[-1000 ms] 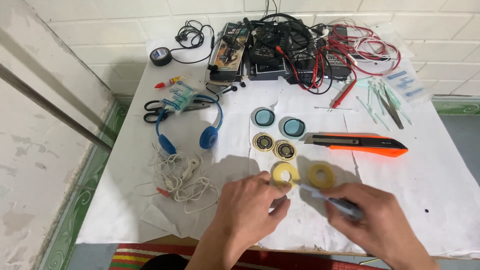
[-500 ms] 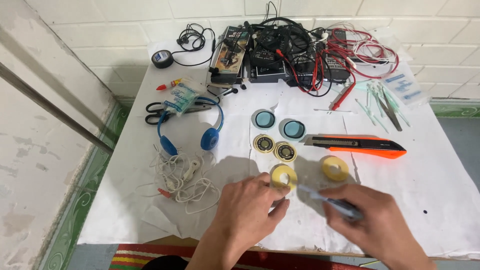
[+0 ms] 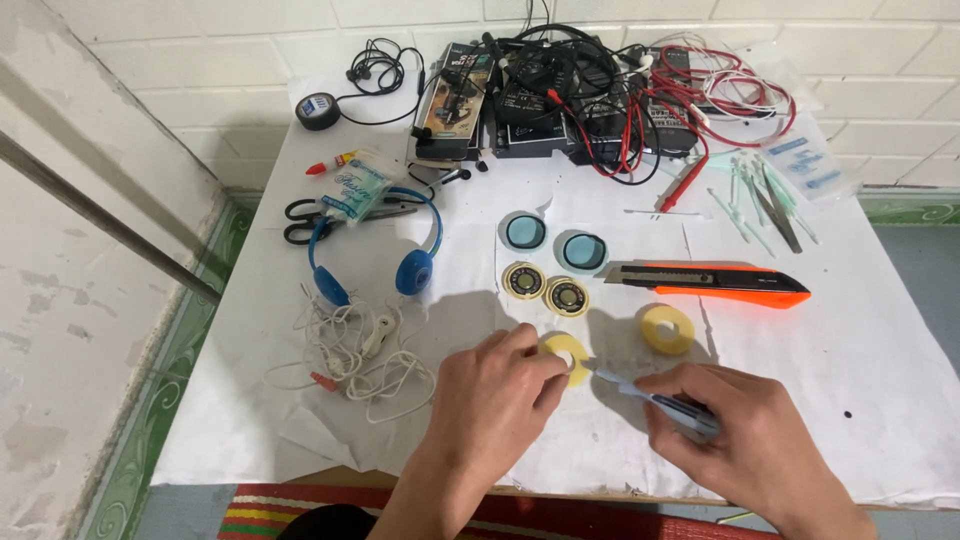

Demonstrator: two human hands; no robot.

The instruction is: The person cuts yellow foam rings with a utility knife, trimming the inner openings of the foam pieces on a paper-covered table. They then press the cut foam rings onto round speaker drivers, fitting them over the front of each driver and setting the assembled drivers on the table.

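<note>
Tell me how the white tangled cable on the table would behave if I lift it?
The white tangled cable is thin and looped, so it is likely floppy and light. Its loops overlap, so it would probably rise as one clump and may snag.

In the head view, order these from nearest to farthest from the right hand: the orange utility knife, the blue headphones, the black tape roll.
From the right hand:
1. Orange utility knife, just beyond it.
2. Blue headphones, across to the left.
3. Black tape roll, far left corner by the wall.
</note>
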